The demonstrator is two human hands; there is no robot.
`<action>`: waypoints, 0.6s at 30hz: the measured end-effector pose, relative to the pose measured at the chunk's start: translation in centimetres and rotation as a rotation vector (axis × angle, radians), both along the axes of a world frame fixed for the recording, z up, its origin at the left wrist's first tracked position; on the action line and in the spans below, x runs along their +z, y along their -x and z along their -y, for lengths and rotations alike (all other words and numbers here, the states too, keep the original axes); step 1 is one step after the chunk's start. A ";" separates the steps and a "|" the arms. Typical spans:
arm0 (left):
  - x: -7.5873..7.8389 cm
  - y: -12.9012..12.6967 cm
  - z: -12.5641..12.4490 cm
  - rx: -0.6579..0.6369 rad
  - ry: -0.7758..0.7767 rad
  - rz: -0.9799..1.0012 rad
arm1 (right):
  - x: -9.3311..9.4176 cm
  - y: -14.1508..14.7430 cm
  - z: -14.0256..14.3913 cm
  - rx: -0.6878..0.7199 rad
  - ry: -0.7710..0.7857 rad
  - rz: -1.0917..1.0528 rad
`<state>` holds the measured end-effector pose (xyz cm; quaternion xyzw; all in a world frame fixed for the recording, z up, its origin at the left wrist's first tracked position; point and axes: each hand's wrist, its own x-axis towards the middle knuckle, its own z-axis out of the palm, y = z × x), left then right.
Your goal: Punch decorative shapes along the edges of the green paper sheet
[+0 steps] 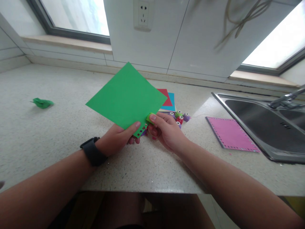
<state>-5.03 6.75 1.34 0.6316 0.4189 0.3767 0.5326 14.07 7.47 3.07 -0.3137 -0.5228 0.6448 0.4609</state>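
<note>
A green sheet of paper (127,98) is held up above the counter, one corner toward me. My left hand (124,133) grips it near that corner, thumb on top and fingers beneath. Small punched shapes, stars and a heart among them, run along the edge by the corner. My right hand (166,128) is closed round a small green craft punch (150,118) at the paper's lower right edge. Behind the hands lie several owl-shaped punches (179,119) in purple, red and green, partly hidden by the right hand.
Red paper (166,97) and blue paper (172,103) lie behind the green sheet. A pink sheet with a punched border (234,133) rests beside the metal sink (258,127). On the left is a crumpled green piece (42,102). The speckled counter (59,133) ends in front of me.
</note>
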 end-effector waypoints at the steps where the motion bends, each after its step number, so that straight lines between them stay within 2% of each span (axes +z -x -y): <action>1: 0.0 0.0 0.0 -0.004 -0.003 0.001 | 0.0 0.0 0.0 -0.004 -0.003 -0.002; 10: 0.5 0.0 0.3 -0.084 -0.064 0.026 | -0.1 0.0 0.1 0.001 -0.053 -0.064; 18: 0.1 0.4 0.4 -0.075 -0.078 -0.019 | 0.2 0.0 0.1 0.002 -0.046 -0.049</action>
